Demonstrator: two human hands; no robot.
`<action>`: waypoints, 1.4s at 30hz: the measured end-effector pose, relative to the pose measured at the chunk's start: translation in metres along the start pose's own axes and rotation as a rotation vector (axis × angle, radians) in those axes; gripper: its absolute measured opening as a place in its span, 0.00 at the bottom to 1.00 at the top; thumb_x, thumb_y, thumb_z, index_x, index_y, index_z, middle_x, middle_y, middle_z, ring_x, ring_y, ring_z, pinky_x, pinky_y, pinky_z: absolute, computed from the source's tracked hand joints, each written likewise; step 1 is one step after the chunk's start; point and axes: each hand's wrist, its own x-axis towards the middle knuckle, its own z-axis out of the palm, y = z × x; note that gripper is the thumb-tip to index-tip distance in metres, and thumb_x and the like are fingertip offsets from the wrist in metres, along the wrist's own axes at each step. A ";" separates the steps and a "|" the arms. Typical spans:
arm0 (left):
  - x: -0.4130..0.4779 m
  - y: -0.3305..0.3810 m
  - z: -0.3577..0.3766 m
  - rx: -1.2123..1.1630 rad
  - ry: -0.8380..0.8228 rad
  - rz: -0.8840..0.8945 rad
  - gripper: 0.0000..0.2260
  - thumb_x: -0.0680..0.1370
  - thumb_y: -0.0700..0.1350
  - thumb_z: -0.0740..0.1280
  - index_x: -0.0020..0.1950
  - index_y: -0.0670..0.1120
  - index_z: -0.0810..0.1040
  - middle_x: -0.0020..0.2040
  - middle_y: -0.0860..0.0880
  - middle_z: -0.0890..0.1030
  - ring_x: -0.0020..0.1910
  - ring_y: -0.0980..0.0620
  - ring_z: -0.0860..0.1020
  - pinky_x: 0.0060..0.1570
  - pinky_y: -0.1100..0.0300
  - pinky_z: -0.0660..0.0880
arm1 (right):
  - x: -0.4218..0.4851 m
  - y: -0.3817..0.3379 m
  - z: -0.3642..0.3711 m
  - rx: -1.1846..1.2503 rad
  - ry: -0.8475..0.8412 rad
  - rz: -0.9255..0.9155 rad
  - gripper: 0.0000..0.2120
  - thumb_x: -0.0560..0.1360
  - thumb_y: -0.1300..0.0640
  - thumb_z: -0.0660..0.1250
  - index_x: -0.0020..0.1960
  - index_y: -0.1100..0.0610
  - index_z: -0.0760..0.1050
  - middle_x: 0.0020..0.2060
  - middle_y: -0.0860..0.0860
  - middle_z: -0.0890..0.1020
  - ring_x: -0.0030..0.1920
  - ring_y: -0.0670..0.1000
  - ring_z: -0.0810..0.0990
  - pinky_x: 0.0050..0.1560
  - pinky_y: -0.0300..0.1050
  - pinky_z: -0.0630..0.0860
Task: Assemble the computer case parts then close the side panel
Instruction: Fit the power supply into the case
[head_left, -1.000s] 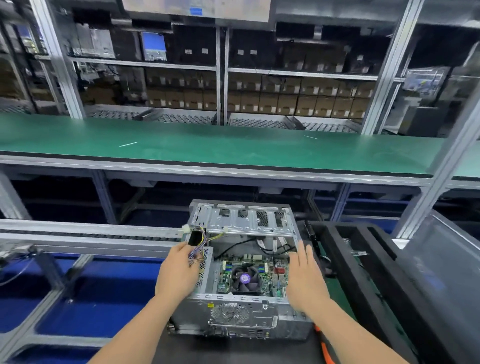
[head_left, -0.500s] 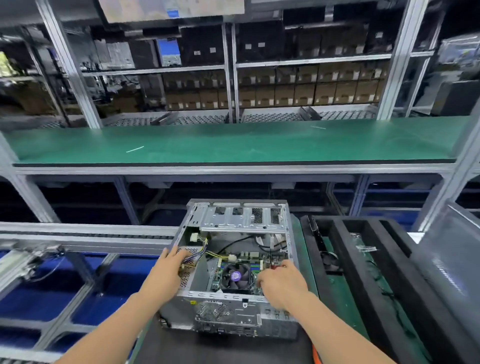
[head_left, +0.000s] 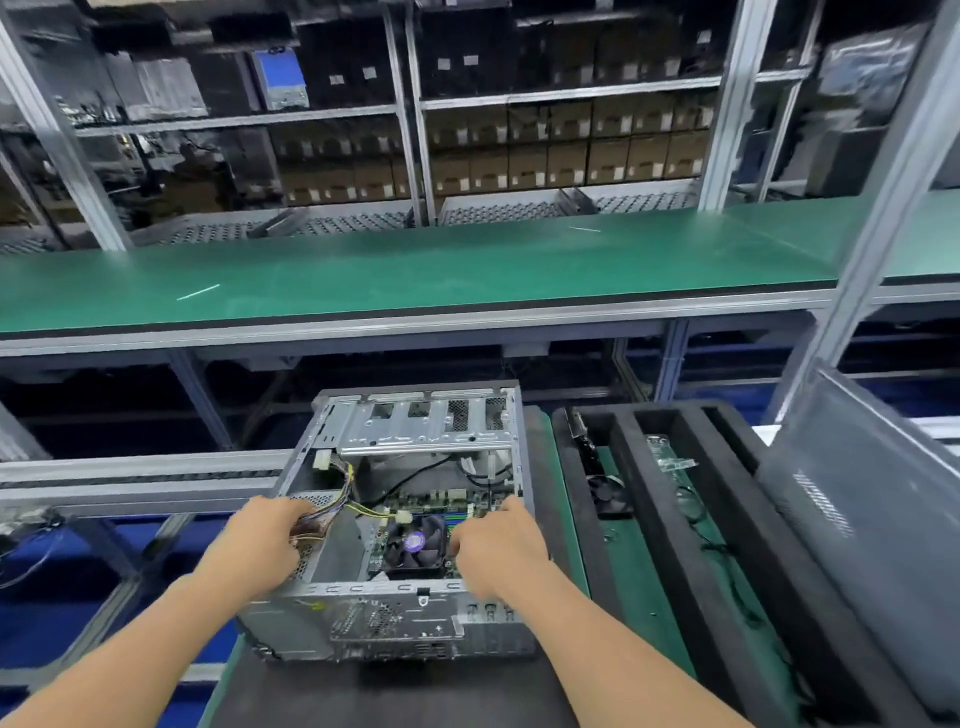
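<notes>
- One dark mat (head_left: 389, 691) under the computer case (head_left: 384, 618), nearest edge at the bottom of the view.
- Two bare forearms coming in from the bottom corners, both stretched forward over the near wall of the case.
- Left hand (head_left: 260, 540) palm down over the left part of the case, fingers curled round one bundle of coloured wires (head_left: 324, 512) and gripping it.
- Right hand (head_left: 493, 545) palm down in the right part of the case, fingers bent downward, one fingertip up near the right wall; impossible to tell whether anything is held.
- One case, lying on its side with the open side up, ports facing the viewer.
- One black fan (head_left: 415, 543) with a purple centre inside the case, between the two hands.
- One metal drive cage (head_left: 421, 426) across the far end of the case.
- One black foam tray (head_left: 639, 519) just right of the case, two of its slots showing a green floor, a small dark part (head_left: 608, 493) in the slot nearer the case.
- One grey side panel (head_left: 857, 519) right of the case beyond the tray, tilted, apart from the case.
- One roller track (head_left: 130, 478) left of the case.
- One long green bench (head_left: 415, 270) beyond the case, raised above it.
- Metal racks with rows of cardboard boxes (head_left: 519, 161) farthest behind the case; too many and too blurred to count.
</notes>
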 end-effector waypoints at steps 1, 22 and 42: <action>0.003 0.004 0.003 -0.035 0.028 0.024 0.20 0.69 0.35 0.61 0.57 0.50 0.80 0.49 0.46 0.83 0.50 0.42 0.79 0.46 0.52 0.77 | -0.001 0.001 0.000 0.002 0.007 0.003 0.15 0.81 0.59 0.59 0.60 0.49 0.81 0.43 0.47 0.85 0.39 0.53 0.77 0.67 0.55 0.62; 0.016 -0.027 0.022 -0.239 -0.030 0.244 0.21 0.82 0.55 0.64 0.75 0.65 0.67 0.80 0.58 0.62 0.82 0.55 0.52 0.77 0.40 0.47 | 0.015 -0.024 -0.004 0.635 0.208 0.167 0.11 0.82 0.53 0.64 0.59 0.45 0.83 0.48 0.44 0.86 0.40 0.46 0.82 0.41 0.44 0.77; -0.023 -0.060 0.034 -1.158 -0.066 0.124 0.32 0.76 0.32 0.68 0.76 0.56 0.70 0.80 0.60 0.61 0.75 0.72 0.59 0.75 0.52 0.66 | 0.109 -0.125 -0.013 1.354 -0.076 0.192 0.27 0.76 0.44 0.77 0.70 0.47 0.69 0.64 0.46 0.81 0.59 0.46 0.79 0.60 0.48 0.74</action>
